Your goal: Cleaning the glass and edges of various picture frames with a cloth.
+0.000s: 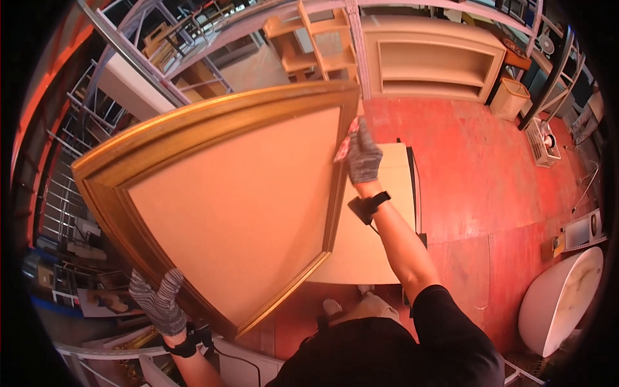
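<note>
A large gold-brown picture frame point(245, 109) with a plain tan panel inside is held up tilted in front of me. My left hand point(158, 302), in a grey knit glove, grips its lower left side, fingers curled over the moulding. On the opposite side, my gloved right hand point(365, 155) presses a small red-and-white cloth point(346, 143) against the frame's edge. How its fingers close round the cloth is partly hidden. Behind the frame stands a table with a pale top point(374, 238), partly covered from view.
Beyond the red floor point(464, 174) stand a wooden cabinet point(438, 61) and a tan bin point(510, 98). A white basket point(543, 142) and a large white bowl-shaped piece point(561, 303) are at the right. Metal racks point(138, 84) line the left and back.
</note>
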`<action>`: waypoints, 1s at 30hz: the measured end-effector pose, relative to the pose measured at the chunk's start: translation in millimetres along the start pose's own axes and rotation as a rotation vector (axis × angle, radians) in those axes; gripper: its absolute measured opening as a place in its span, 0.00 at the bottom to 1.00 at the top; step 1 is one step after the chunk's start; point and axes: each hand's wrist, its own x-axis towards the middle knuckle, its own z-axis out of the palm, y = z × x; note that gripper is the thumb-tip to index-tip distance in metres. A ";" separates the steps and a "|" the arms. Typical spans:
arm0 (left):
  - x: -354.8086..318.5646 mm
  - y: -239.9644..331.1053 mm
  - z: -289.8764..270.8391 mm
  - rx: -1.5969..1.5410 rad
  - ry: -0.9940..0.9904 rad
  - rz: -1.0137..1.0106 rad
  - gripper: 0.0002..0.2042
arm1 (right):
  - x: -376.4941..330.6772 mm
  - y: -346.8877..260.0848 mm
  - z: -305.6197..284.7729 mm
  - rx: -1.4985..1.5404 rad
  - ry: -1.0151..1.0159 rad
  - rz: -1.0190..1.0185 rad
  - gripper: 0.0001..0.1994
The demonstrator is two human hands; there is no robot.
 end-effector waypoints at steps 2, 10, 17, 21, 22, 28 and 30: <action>3.1 -6.0 -4.8 -0.042 -0.038 -0.076 0.27 | -45.2 37.6 -17.5 -0.180 0.222 0.063 0.16; -4.8 -33.0 -12.6 -0.128 0.094 -0.223 0.21 | -249.6 138.9 -170.9 -0.047 0.654 0.896 0.13; -65.8 -69.4 -68.2 -0.130 0.185 -0.655 0.26 | -91.2 106.8 -141.0 -0.741 0.002 0.416 0.08; -117.4 -94.8 -106.1 -0.119 0.118 -0.406 0.30 | -8.5 118.4 -69.0 -1.582 -0.981 -0.551 0.06; -131.1 -100.1 -114.6 -0.176 0.208 -0.462 0.31 | -17.6 124.6 -51.2 -1.365 -0.998 -0.173 0.08; -244.2 -114.5 -178.2 -0.324 0.553 -0.638 0.32 | -108.2 177.0 52.9 -1.089 -0.590 0.558 0.03; -299.3 -99.1 -201.4 -0.252 0.693 -0.619 0.27 | -134.7 191.2 77.1 -1.084 -0.636 0.640 0.09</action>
